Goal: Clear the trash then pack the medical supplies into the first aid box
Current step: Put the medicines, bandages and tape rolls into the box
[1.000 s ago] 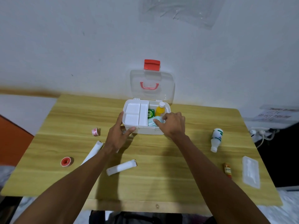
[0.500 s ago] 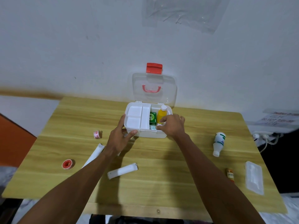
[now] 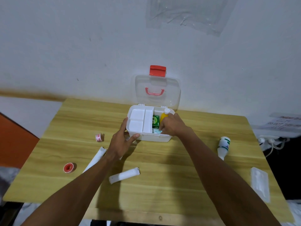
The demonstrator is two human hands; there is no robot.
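Observation:
The white first aid box [image 3: 156,139] stands open at the table's back, its clear lid [image 3: 172,88] with a red latch leaning on the wall. Inside are a white divider tray [image 3: 138,121], a green carton [image 3: 155,121] and a yellow bottle [image 3: 163,117]. My left hand [image 3: 121,144] grips the box's front left corner. My right hand [image 3: 172,126] reaches into the right half, fingertips pinching a pale green packet [image 3: 156,131] against the front wall. On the table lie two white bandage rolls [image 3: 124,175] [image 3: 96,158], two tape rolls [image 3: 99,137] [image 3: 69,167], a white bottle [image 3: 224,145] and a flat sealed pack [image 3: 259,183].
The wooden table [image 3: 162,193] stands against a white wall. An orange surface [image 3: 14,144] lies off its left edge. Cables and a socket strip [image 3: 270,141] sit beyond its right edge, under a paper notice [image 3: 285,123].
My right hand has slid lower into the box with the pale green packet, now at the front wall. My left hand stays on the box corner. The view has tilted slightly.

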